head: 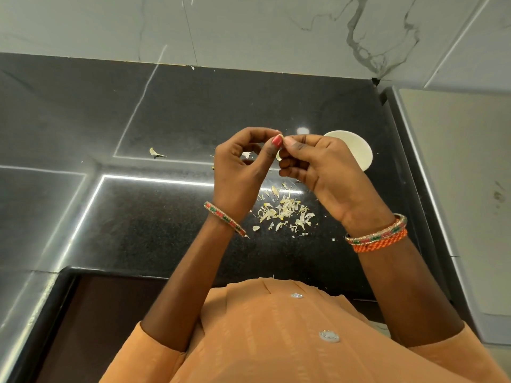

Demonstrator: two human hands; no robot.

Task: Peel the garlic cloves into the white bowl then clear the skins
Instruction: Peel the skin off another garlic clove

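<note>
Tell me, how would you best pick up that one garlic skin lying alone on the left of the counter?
Pinch the garlic skin at its thicker curled end, from above. It lies flat on the counter, so only fingertips closing from the top could probably catch it.

1. bowl (356, 150): white.
2. counter (138, 222): black, speckled.
3. wall (249, 29): white, grey veins.
4. skins (284, 211): pale cream.
5. bangles (378, 237): orange, red, green.
6. garment (276, 341): orange.

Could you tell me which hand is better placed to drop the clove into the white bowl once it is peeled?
The right hand: it hovers directly beside the white bowl, partly overlapping it, while the left hand is farther away.
</note>
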